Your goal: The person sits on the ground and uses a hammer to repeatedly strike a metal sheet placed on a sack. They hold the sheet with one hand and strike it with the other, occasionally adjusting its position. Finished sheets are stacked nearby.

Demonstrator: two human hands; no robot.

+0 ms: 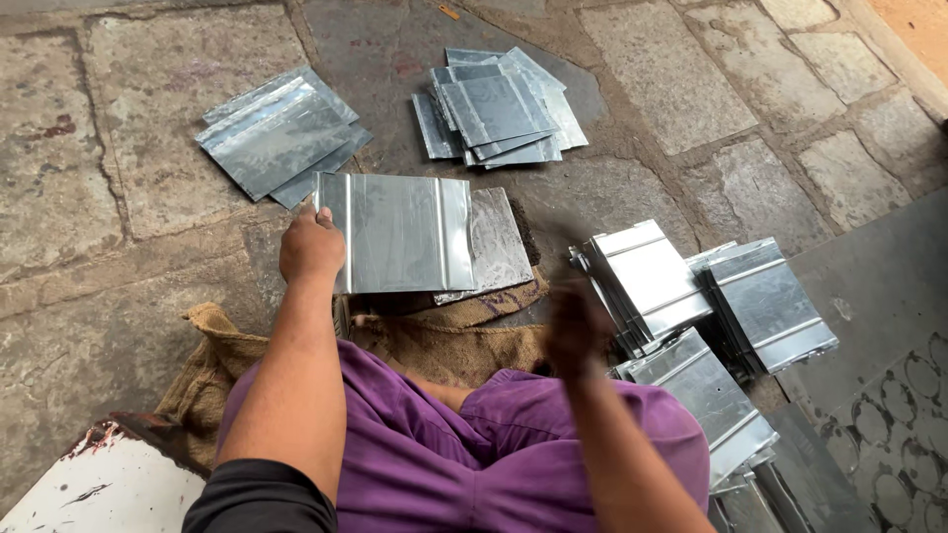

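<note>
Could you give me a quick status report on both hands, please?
Left hand grips metal sheet by its left edge. Right hand blurred, empty as far as visible, beside ridged stack. Nothing between.

two hands (312, 247), four sheet-metal piles (499, 107), one burlap sack (434, 345)

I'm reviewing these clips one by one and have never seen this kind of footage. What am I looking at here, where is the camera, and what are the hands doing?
There is no machine here. One camera sits on a person's head and looks down at their own two bare hands and their lap in purple cloth.

The left hand grips the edge of a ribbed metal sheet, held over a flat metal block on burlap sacking. The right hand is blurred by motion; whether it holds anything cannot be told.

On the stone floor lie stacks of similar sheets: two flat piles ahead and ribbed ones at the right.
</note>
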